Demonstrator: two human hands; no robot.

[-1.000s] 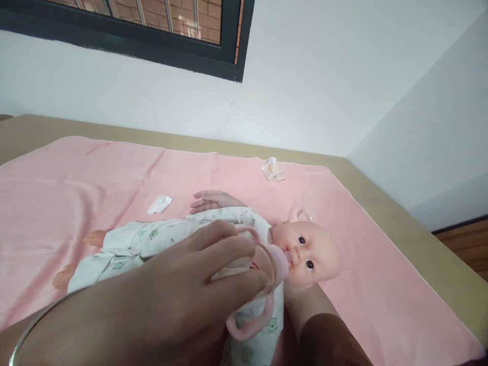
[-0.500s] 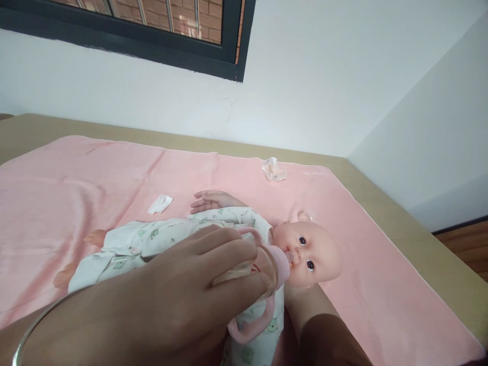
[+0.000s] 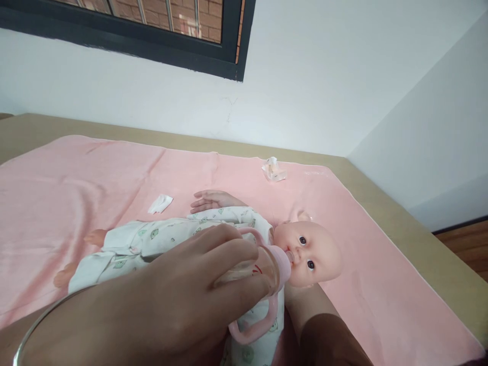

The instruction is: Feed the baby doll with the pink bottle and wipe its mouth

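A baby doll (image 3: 312, 249) in a white printed outfit lies on its back, its head toward the right. My left hand (image 3: 213, 274), with a bangle at its wrist, is closed around a clear feeding bottle (image 3: 269, 267) with a pink collar and pink handles. The bottle's teat touches the doll's mouth. My right arm passes beneath the doll's neck. On the doll's far side my right hand (image 3: 211, 200) shows beside the sleeve, its fingers stretched out toward the left. Part of that arm is hidden under the doll.
A pink cloth (image 3: 114, 173) covers much of the wooden tabletop (image 3: 412, 218). On it lie a folded white tissue (image 3: 160, 204) and a crumpled clear wrapper (image 3: 273, 170). A white wall (image 3: 297, 101) with a dark-framed window (image 3: 229, 56) stands behind.
The bottle's near handle has shifted very slightly to the right. Both hands and the doll have stayed almost where they were.
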